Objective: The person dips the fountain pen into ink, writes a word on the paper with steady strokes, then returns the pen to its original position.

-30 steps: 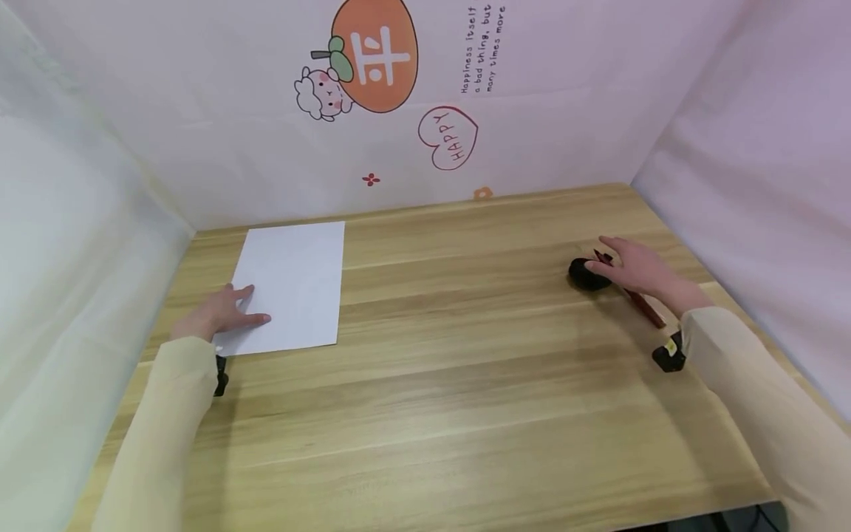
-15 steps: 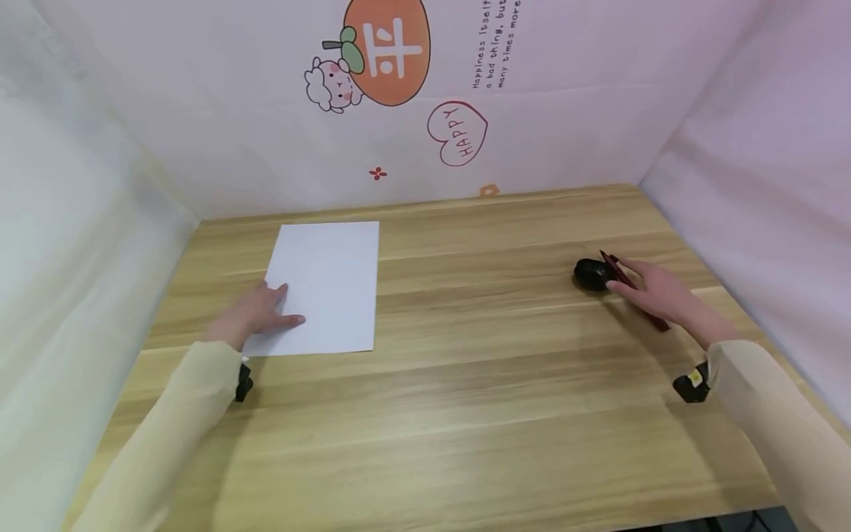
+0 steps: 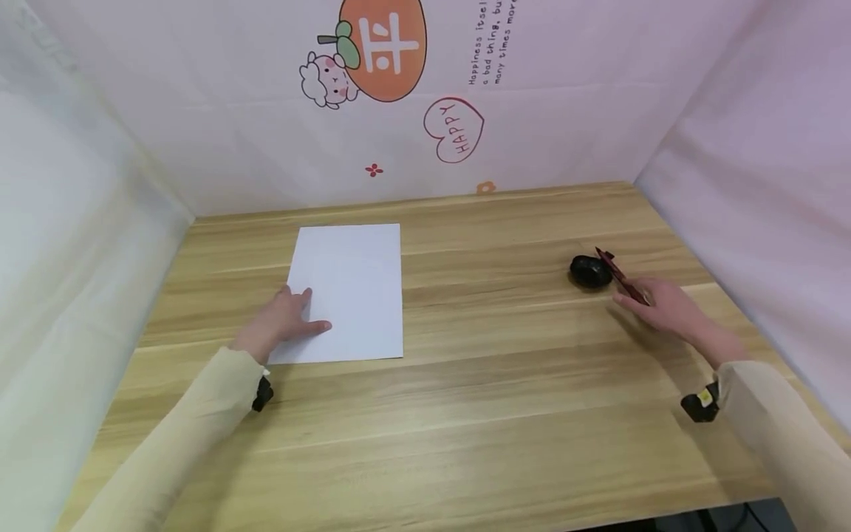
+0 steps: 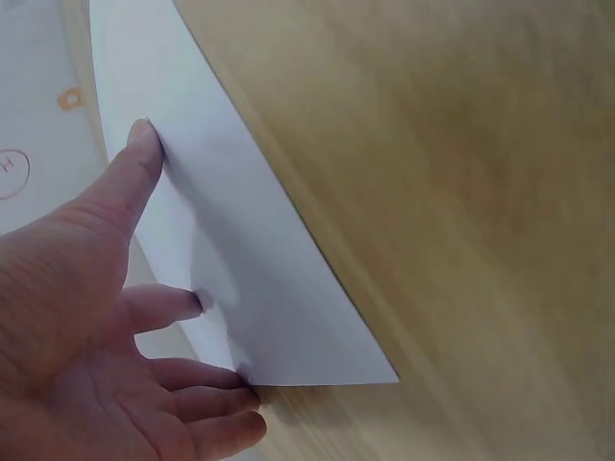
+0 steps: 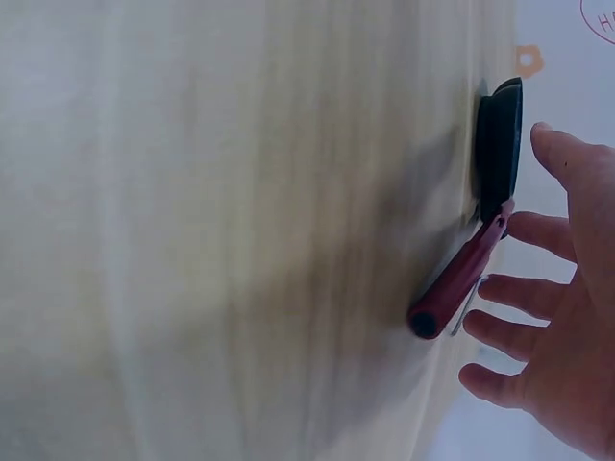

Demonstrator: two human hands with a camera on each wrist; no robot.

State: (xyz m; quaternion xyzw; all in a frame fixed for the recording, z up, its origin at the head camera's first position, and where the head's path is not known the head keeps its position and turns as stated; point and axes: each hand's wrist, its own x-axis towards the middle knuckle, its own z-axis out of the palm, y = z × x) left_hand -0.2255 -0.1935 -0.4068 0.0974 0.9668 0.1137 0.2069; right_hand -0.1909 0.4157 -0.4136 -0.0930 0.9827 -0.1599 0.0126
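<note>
A blank white sheet of paper [image 3: 352, 288] lies on the left half of the wooden table. My left hand [image 3: 279, 321] rests on its left edge, thumb and fingers spread and straight, as the left wrist view shows too. At the right, a dark red pencil [image 3: 619, 275] leans its pointed end on a black rounded object [image 3: 590, 273] whose kind I cannot tell. My right hand [image 3: 668, 310] is by the pencil's near end and hides that end in the head view. In the right wrist view its loosely spread fingers [image 5: 519, 334] are close beside the pencil without curling round it.
The wooden table [image 3: 465, 414] reaches back to a white printed cloth [image 3: 565, 133]. White cloth walls stand at the left [image 3: 73, 244] and right [image 3: 751, 177]. Dark wristbands show under both sleeves [image 3: 778, 414].
My left hand has slid the paper to the right across the table. My right hand has drawn back from the black object toward me, along the pencil, which stays about where it was.
</note>
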